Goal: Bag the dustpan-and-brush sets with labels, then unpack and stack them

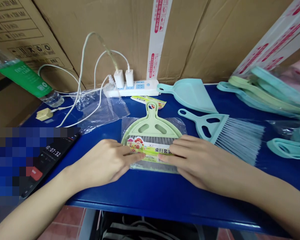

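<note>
Pale green plastic, the brush-and-dustpan set (153, 125) lies flat on the blue table (150, 193), between the two hands on my feed; the left hand (105, 163) touches its left side and the right hand (202, 163) its right, both at the lower part, while the handle loop (149, 113) points away beyond the fingers; the two index fingertips (141, 156) rest on the label (150, 146), facing each other across a small gap; the other fingers are loosely curled, and from where I sit I cannot tell whether either thumb pinches the set from beneath. I see two slanted oval slots below the handle loop, then a row of grey bristles (157, 139) partly covered by the label, which carries red mushrooms and dark characters; a thin, crinkled clear bag (180, 123) shows at the sides, catching glints; to the right I have a turquoise brush (220, 125) with long, fine, fanned bristles; behind it, a smooth turquoise dustpan (192, 95); brown cardboard (130, 26) stands at the back.
</note>
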Demonstrator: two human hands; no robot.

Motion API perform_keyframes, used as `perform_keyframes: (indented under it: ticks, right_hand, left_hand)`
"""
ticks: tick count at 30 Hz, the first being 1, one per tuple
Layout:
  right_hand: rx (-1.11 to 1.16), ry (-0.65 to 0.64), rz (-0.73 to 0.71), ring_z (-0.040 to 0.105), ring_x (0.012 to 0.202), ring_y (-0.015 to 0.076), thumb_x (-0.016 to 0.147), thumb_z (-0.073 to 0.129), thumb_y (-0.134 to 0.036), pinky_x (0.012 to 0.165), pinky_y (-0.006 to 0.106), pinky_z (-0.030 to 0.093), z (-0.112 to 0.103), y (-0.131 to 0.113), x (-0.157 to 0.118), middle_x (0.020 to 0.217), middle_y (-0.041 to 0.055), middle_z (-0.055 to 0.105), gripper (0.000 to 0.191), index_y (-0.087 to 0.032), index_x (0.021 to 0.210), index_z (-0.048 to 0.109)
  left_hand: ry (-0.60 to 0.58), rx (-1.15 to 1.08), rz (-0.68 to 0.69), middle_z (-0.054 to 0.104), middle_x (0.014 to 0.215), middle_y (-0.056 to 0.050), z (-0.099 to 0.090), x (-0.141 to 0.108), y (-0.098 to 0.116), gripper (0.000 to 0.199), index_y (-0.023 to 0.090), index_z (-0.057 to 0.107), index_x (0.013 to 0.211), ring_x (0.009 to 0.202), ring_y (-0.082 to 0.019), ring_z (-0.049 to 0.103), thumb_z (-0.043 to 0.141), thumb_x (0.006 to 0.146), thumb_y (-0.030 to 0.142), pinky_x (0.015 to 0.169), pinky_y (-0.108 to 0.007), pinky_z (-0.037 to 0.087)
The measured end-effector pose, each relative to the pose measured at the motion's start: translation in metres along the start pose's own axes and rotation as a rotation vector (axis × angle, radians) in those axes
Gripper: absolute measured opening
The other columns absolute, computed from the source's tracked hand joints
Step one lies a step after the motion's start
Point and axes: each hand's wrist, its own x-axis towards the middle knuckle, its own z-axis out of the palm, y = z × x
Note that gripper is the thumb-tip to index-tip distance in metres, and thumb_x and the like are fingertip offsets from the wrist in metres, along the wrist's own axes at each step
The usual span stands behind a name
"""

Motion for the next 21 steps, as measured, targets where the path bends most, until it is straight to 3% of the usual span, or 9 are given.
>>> perform_keyframes:
  ticks: [9,12,16,21]
  right_hand:
    - [0.109,-0.029,0.084,0.059,0.074,0.0187,0.082,0.049,-0.005,0.073,0.033,0.043,-0.009,0.003,-0.009,0.074,0.0008,0.067,0.03,-0.023,0.088,0.072]
    - [0.134,-0.038,0.099,0.061,0.074,0.0189,0.082,0.049,-0.004,0.073,0.034,0.044,-0.01,0.006,-0.013,0.075,-0.0003,0.069,0.034,-0.024,0.094,0.074]
    - [0.189,-0.102,0.126,0.063,0.071,0.0178,0.083,0.051,-0.005,0.069,0.033,0.045,-0.014,0.01,-0.017,0.076,-0.0014,0.07,0.036,-0.027,0.1,0.074]
    - [0.156,-0.11,0.132,0.062,0.067,0.0167,0.083,0.051,-0.006,0.066,0.031,0.046,-0.02,0.013,-0.019,0.073,-0.0022,0.069,0.034,-0.029,0.09,0.075]
  left_hand:
    - [-0.083,-0.243,-0.159,0.075,0.083,0.003,-0.012,-0.007,-0.012,0.039,0.03,0.071,0.114,0.064,-0.011,0.067,0.045,0.091,0.011,0.055,-0.023,0.042]
    - [-0.107,-0.291,-0.184,0.077,0.092,0.004,-0.016,-0.01,-0.015,0.04,0.032,0.071,0.113,0.071,-0.011,0.069,0.046,0.09,0.011,0.058,-0.021,0.043]
    - [-0.133,-0.282,-0.207,0.077,0.088,0.004,-0.019,-0.013,-0.02,0.043,0.034,0.071,0.112,0.071,-0.011,0.069,0.048,0.087,0.008,0.06,-0.02,0.044]
    - [-0.15,-0.34,-0.237,0.077,0.088,0.005,-0.022,-0.014,-0.026,0.045,0.034,0.073,0.109,0.067,-0.008,0.068,0.048,0.085,0.007,0.06,-0.017,0.044]
